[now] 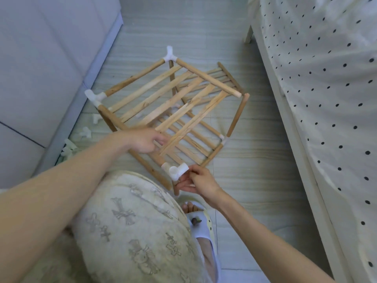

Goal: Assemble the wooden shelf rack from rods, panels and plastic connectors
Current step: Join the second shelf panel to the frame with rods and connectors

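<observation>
Two hands work on a half-built wooden rack [173, 103] standing on the floor [244, 180] in the head view. Left hand [145, 140] reaches forward and curls its fingers round a slat of the upper slatted panel [163, 99]. Right hand [199, 181], nearer the body, pinches a white plastic connector [178, 170] at the rack's near corner, just beside the end of a rod [212, 155]. Beyond the left hand, two more connectors cap the far corners. Loose white connectors [84, 132] lie on the floor left of the left forearm. A dotted bedcover [326, 78] hangs right of the right hand.
</observation>
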A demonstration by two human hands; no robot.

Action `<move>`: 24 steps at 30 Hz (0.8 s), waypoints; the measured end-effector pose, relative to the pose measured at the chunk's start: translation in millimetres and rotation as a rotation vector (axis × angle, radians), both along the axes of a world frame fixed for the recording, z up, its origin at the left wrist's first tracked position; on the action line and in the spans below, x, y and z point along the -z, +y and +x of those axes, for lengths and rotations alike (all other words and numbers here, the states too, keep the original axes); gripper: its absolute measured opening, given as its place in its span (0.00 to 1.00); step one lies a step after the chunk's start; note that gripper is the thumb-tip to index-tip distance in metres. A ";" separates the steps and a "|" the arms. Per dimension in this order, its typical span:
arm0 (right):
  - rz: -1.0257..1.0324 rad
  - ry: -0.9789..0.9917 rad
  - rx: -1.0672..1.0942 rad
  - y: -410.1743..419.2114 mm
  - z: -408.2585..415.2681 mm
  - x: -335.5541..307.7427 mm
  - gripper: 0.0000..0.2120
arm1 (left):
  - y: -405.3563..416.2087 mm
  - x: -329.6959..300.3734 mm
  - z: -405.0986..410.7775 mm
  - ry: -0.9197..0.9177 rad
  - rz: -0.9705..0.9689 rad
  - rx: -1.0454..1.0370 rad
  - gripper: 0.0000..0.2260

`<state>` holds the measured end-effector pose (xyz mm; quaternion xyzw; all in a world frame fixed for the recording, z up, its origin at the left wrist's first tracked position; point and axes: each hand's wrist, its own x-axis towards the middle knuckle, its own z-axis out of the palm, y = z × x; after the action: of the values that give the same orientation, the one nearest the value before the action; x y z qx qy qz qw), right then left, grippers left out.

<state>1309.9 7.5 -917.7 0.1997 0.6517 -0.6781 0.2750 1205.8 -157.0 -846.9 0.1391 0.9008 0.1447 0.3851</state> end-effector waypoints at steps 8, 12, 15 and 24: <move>0.842 0.743 -0.592 35.5 -45.8 -21.4 0.21 | -40.5 46.2 26.0 0.238 0.204 -0.118 0.25; 1.075 0.998 -1.060 39.2 -85.1 -46.4 0.43 | -46.8 70.6 43.6 0.366 0.037 0.065 0.40; 1.201 1.016 -1.317 22.7 -109.3 -63.6 0.47 | -38.1 72.9 65.6 0.502 0.063 0.005 0.57; 1.237 0.823 -1.659 -23.9 -106.8 -64.9 0.53 | -26.3 69.5 74.8 0.610 0.155 -0.066 0.54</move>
<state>1203.1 -16.4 -852.8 -0.4353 0.8503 0.1430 0.2591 1280.5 -183.3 -916.3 0.1757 0.9650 0.1772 0.0805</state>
